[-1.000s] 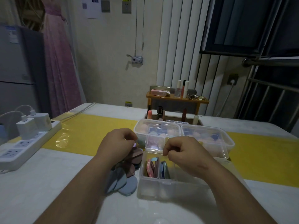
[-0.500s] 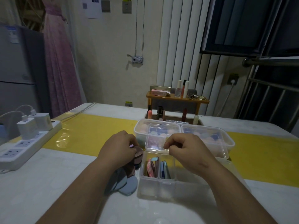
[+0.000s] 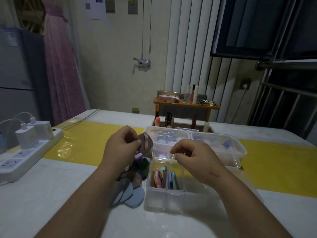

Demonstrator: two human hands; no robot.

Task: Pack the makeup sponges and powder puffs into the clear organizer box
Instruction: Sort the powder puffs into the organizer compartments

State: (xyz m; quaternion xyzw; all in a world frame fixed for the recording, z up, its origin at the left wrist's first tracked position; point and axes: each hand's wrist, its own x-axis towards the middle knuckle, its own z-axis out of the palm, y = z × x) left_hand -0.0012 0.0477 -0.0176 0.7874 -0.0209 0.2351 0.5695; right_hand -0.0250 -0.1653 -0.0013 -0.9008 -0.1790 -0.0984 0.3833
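My left hand (image 3: 121,146) pinches a mauve powder puff (image 3: 145,142) with a ribbon strap, lifted above a heap of grey, blue and purple puffs (image 3: 133,182) on the table. The clear organizer box (image 3: 164,198) stands right of the heap; several puffs stand on edge in its two back compartments (image 3: 164,179). My right hand (image 3: 193,158) hovers over the box's back part with fingers curled and nothing seen in them.
Clear lidded containers (image 3: 221,148) with pastel sponges sit behind the organizer box. A small wooden cosmetics shelf (image 3: 186,105) stands at the table's far edge. A white power strip (image 3: 25,155) with chargers lies at the left. A yellow runner (image 3: 89,140) crosses the table.
My left hand has risen from the heap with a mauve puff in its fingers. My right hand has shifted slightly right above the box.
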